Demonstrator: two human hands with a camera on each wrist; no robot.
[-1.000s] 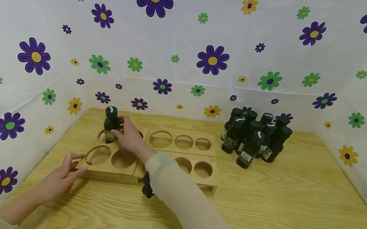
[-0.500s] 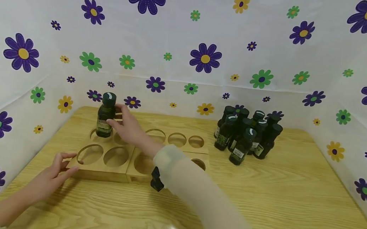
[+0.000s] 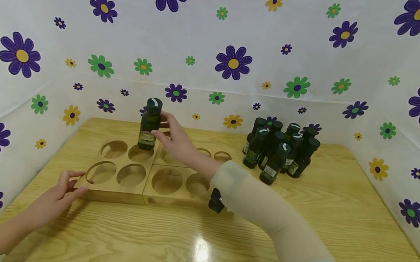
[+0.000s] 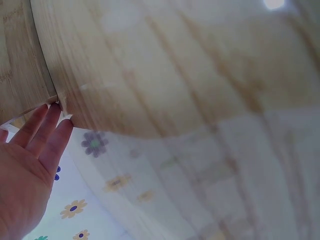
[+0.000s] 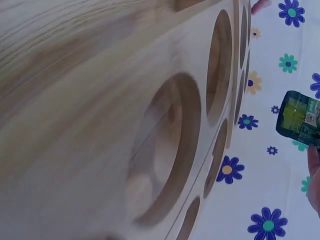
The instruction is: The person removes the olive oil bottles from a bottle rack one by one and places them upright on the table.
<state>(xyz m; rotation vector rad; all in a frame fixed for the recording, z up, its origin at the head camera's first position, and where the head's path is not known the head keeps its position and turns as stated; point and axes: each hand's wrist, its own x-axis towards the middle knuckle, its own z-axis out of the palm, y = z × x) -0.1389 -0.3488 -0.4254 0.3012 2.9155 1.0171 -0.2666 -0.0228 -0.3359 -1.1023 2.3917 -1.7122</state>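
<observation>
My right hand (image 3: 178,143) holds a dark green glass bottle (image 3: 148,130) with a dark cap and a label, fingers and thumb around its side. The bottle hangs upright over the back right hole of the left wooden rack (image 3: 114,197); its base (image 5: 297,117) shows at the right edge of the right wrist view. My left hand (image 3: 57,195) touches that rack's front left corner. In the left wrist view the straight fingers (image 4: 55,137) meet the rack's edge. A second wooden rack (image 3: 179,202) with round holes stands against the first, partly covered by my right forearm.
Several dark capped bottles (image 3: 273,164) stand grouped at the back right of the wooden table (image 3: 298,226). A white cloth (image 3: 202,33) with printed flowers encloses the back and sides. A black device (image 3: 217,200) sits under my right wrist.
My right hand has lifted the bottle out of the left rack's back left hole and carried it right. My left hand stays at the corner. The head view has shifted slightly.
</observation>
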